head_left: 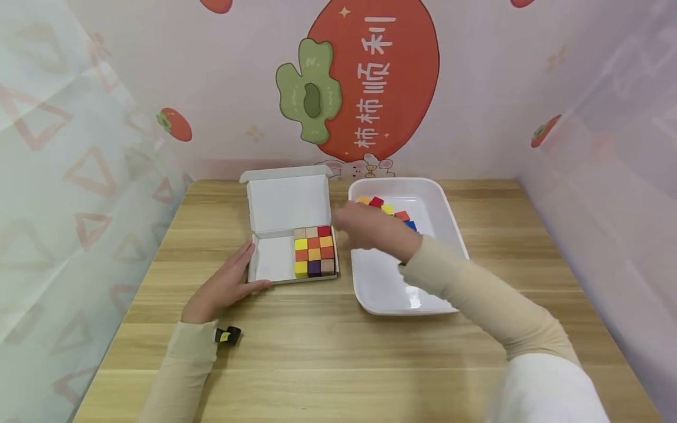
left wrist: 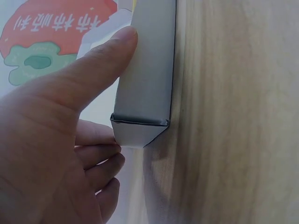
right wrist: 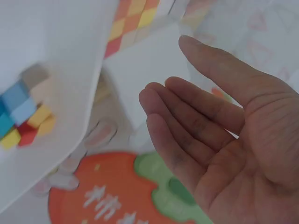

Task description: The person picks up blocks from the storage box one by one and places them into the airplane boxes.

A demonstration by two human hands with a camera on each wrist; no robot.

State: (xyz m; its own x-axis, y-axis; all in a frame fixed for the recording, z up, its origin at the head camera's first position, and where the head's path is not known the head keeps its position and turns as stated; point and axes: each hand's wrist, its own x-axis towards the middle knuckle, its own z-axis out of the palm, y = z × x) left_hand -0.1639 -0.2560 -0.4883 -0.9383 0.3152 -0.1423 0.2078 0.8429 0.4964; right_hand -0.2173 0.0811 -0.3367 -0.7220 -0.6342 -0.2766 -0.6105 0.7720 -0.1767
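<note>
Pale printed walls (head_left: 211,76) rise beyond and to either side of both grips, with a big orange-red fruit (head_left: 407,82) and white lettering straight ahead. Light wood grain runs across the surface (head_left: 296,358), which carries everything beneath the hands.

Beneath and to the right of the right grip (head_left: 374,230) sits the white tray (head_left: 381,282), near the box (head_left: 272,258), which probably keeps any reach between them short. The box lies left of that grip, its lid (head_left: 288,202) raised on the far side so the inside can be reached.

The left grip (head_left: 227,282) clasps the box's near left corner, thumb along the front wall and fingers against the short side, probably to keep light card from sliding. The right grip holds nothing that shows: its fingers are loosely bent, the thumb well apart.

Twelve boxed blocks (head_left: 314,252) stand in four rows of three, in the half away from the left grip, packed so that neighbours likely prop each other. Loose blocks (right wrist: 23,109) lie jumbled in the tray, partly hidden from above by the right grip.
</note>
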